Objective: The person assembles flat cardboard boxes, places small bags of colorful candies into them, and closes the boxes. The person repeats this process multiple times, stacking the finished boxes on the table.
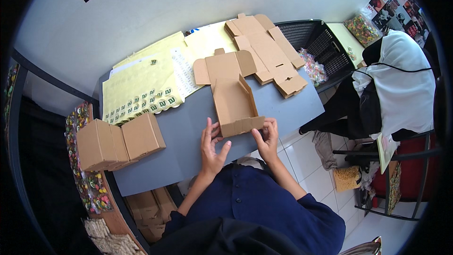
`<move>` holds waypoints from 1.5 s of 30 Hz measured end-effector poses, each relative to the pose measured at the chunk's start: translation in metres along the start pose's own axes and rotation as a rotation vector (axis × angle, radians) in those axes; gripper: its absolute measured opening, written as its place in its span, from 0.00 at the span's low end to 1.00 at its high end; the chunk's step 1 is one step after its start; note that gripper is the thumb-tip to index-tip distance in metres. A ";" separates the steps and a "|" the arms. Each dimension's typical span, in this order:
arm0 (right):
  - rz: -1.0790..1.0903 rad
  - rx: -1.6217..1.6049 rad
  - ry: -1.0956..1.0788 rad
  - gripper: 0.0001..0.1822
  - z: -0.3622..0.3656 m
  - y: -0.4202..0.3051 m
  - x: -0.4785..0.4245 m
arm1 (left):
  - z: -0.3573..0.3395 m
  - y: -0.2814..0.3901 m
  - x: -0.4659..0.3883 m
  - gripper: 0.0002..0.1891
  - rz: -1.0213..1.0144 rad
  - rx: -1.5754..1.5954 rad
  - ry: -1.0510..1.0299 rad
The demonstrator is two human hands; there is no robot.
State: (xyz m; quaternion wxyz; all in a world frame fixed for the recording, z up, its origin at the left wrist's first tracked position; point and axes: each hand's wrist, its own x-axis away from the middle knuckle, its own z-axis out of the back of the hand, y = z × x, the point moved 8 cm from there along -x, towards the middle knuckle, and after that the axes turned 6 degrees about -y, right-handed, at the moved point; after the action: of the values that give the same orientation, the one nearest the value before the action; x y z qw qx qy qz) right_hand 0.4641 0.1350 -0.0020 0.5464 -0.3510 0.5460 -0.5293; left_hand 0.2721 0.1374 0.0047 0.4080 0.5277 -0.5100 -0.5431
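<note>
A partly folded brown cardboard box (234,99) lies in front of me. Its right side wall and near wall stand up, while the lid panel with its rounded flaps spreads flat at the far end. My right hand (269,142) grips the near wall's right end, thumb on the outer face and fingers around the protruding tab. At the box's near left corner is my left hand (212,154), thumb and fingers apart; its fingertips are beside the corner, and whether they touch cannot be seen. Both hands are over the front edge of the grey table (191,127).
Flat box blanks (258,42) are stacked behind, right of yellow sticker sheets (141,81). Several closed boxes (141,136) stand at the left edge. A black plastic crate (329,49) holds wrapped sweets (313,67). Another person (403,81) sits at the right, near the table's corner.
</note>
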 end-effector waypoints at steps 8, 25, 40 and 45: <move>0.286 -0.064 0.070 0.08 0.006 -0.046 0.012 | -0.006 -0.015 0.001 0.47 -0.001 0.056 -0.145; 0.054 -0.092 0.035 0.35 -0.015 -0.046 -0.008 | -0.025 0.003 -0.016 0.43 0.000 0.048 -0.200; -0.243 -0.294 -0.120 0.35 -0.029 -0.016 -0.013 | -0.014 -0.012 -0.007 0.41 0.043 0.021 0.010; -0.185 -0.239 -0.107 0.35 -0.030 -0.021 -0.012 | -0.011 -0.009 -0.007 0.41 0.021 -0.076 -0.022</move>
State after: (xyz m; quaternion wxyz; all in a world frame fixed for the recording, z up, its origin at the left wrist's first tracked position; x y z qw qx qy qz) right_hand 0.4326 0.1486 0.0162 0.4780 -0.4897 0.5407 -0.4893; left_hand 0.2847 0.1444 -0.0017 0.4274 0.5006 -0.4991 -0.5636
